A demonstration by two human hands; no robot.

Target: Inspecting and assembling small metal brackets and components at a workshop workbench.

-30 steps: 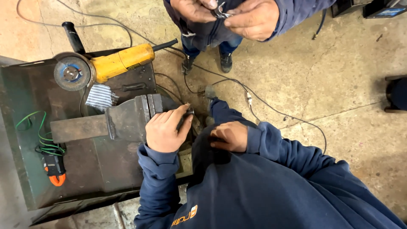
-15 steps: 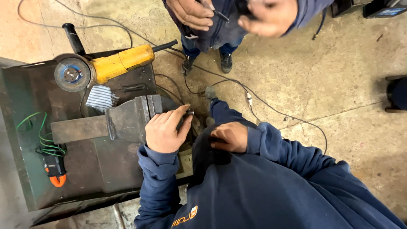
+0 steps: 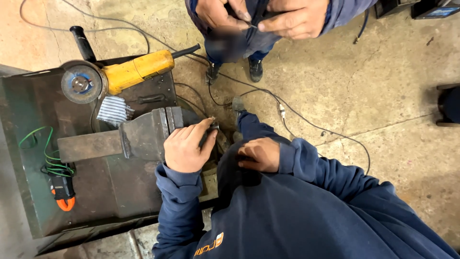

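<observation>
My hands come in from the top edge, above my own shoes (image 3: 256,70). My right hand (image 3: 221,14) is at the picture's left and my left hand (image 3: 298,19) at its right. Together they pinch a small dark part (image 3: 255,19); its shape is hard to make out. Below me a co-worker in a navy hooded top (image 3: 297,216) crouches at a steel bench. One of the co-worker's hands (image 3: 184,149) rests on the jaws of a grey bench vise (image 3: 143,136); the other (image 3: 259,154) is held close to the hood.
A yellow angle grinder (image 3: 127,73) with its disc lies on the dark metal bench (image 3: 110,196), beside a striped rag (image 3: 114,110). A green wire and an orange-tipped clamp tool (image 3: 61,189) lie at the bench's left. Black cables (image 3: 306,120) trail over the concrete floor.
My hands have shifted and turned the small part between them, fingers regripping it. The co-worker's hands and the vise have stayed in place.
</observation>
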